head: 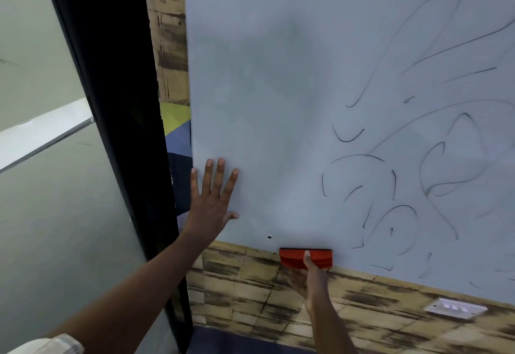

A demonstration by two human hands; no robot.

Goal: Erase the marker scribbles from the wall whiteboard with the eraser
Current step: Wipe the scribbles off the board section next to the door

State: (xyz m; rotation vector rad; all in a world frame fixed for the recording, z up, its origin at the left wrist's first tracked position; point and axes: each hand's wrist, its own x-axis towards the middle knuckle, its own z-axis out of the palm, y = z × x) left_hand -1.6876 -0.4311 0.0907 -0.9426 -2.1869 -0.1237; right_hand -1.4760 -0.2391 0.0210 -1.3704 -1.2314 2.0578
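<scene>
Nearest me, my left forearm reaches up to the left hand [213,203], which lies flat with fingers spread wide on the whiteboard [264,89], near its lower left corner. It holds nothing and just braces. My right hand [313,275] grips the red eraser [305,259] from below, thumb over its back. The eraser sits on the whiteboard's bottom edge, to the right of the left hand, with its dark felt face against the surface. The scribbles [404,181] all lie to the right of the eraser, spreading up the board; the part above the eraser and the left hand looks wiped, with a faint grey haze.

I judge the main risk is the eraser slipping off the bottom edge onto the patterned wall [250,284] below, since it sits right at the rim. Light, uneven pressure could also leave smears instead of clearing the lines.
</scene>
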